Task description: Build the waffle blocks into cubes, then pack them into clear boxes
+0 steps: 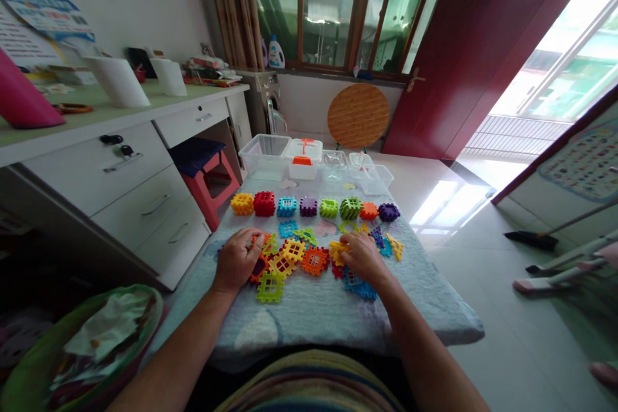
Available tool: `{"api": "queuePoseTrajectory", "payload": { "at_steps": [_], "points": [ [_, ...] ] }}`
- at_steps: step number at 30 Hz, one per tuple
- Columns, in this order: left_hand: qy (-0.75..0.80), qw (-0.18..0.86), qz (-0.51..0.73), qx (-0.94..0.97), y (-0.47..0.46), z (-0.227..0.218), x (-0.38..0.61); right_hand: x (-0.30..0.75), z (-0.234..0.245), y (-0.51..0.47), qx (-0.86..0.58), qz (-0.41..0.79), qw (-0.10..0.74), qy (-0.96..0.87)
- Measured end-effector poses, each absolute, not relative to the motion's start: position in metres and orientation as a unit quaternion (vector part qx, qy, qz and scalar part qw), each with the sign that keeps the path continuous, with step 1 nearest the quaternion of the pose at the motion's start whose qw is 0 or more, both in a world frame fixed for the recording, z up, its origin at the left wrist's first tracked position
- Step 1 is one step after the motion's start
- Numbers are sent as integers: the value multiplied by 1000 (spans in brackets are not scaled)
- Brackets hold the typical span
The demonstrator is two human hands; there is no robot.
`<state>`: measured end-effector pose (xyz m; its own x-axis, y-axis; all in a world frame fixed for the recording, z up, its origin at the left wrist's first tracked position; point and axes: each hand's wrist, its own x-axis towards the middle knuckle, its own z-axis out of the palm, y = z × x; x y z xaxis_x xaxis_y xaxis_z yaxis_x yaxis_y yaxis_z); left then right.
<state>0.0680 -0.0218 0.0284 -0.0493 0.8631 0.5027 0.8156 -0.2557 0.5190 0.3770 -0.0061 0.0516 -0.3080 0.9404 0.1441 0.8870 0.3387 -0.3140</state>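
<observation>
Both my hands rest on a heap of flat plastic waffle tiles (313, 259) spread over a table draped in a pale blue cloth (338, 312). My left hand (238, 259) lies fingers down on orange and green tiles at the heap's left end. My right hand (361, 255) curls its fingers round a yellow tile (337, 250) at the right end. A lime green tile (270, 288) lies nearest me. Behind the heap stands a row of assembled cubes, from orange (242, 203) and red (264, 203) on the left to purple (389, 211) on the right.
Clear plastic boxes (264, 153) and a white box with an orange latch (303, 159) stand at the table's far end. A white drawer unit (120, 187) and a red stool (212, 183) are to the left. A green bin (82, 341) sits at near left. Tiled floor lies to the right.
</observation>
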Motion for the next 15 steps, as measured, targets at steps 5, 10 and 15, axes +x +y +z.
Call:
{"api": "queuePoseTrajectory", "payload": {
  "at_steps": [5,10,15],
  "points": [
    [619,25,395,678,-20,26,63,393,53,-2,-603,157,251,-741],
    [619,22,402,674,-20,26,63,412,53,-3,-627,187,334,-679],
    [622,18,399,673,-20,27,63,430,42,-4,-663,96,290,-683]
  ]
}}
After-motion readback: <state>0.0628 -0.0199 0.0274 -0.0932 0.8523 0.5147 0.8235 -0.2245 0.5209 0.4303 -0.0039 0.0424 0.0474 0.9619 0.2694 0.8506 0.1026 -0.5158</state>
